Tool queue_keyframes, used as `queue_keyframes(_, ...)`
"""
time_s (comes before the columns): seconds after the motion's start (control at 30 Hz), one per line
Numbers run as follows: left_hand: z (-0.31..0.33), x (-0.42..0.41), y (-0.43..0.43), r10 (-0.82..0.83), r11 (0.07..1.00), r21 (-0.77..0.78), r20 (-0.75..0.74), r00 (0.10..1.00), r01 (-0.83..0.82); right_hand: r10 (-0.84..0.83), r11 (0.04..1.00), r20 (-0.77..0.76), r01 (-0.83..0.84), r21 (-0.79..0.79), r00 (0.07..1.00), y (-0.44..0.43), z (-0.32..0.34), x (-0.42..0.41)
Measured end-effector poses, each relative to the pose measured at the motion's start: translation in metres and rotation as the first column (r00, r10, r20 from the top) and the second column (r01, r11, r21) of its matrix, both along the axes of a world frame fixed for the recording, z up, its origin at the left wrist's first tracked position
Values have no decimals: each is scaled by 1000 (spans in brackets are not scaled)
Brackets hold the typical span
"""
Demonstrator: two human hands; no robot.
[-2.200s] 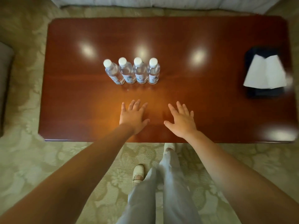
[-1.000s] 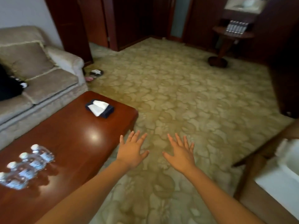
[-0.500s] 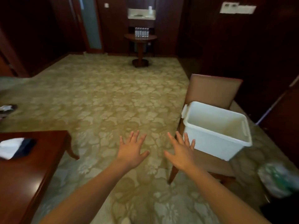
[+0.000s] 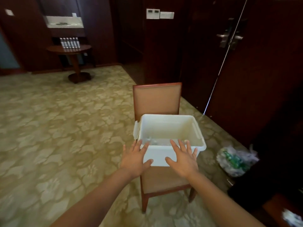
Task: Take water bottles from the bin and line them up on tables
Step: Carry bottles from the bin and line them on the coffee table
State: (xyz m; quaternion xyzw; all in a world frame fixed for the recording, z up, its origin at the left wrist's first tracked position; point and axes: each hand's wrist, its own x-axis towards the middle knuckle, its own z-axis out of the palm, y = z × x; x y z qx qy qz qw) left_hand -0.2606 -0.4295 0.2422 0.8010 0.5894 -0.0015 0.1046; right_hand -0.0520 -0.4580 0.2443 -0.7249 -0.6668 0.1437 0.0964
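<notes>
the bin [image 4: 170, 128] gapes open-topped; the chair back [image 4: 157, 98] blocks its far side.

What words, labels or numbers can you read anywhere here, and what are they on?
None can be read.
Labels on the bottles on the far round table: too small.
The wall panels: blurred.
The plastic bag beside the chair: blurred.
The white bin: no marking shows.

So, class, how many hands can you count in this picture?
2: the left hand at the white bin's near left corner, the right hand over its near wall. Both show fully.
</notes>
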Motion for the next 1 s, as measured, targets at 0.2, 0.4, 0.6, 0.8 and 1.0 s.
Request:
queue_keyframes(0.2,-2,32,96,-90,996,16,10,996,89,-93,995,-4,93,-40,996,80,-1,33)
queue_keyframes(0.4,-20,59,154,-125,990,-60,49,991,128,-125,986,20,126,-112,992,133,-17,63)
queue_keyframes(0.6,-50,92,204,-122,982,-139,72,990,131,-110,972,28,114,-206,993,189,-45,102)
queue_keyframes(0.8,-87,136,264,-45,973,-223,77,996,61,18,940,76,9,-341,997,274,-90,149)
queue_keyframes(1.0,-141,183,316,46,921,-390,62,997,-18,168,831,4,-139,-539,986,353,-139,195)
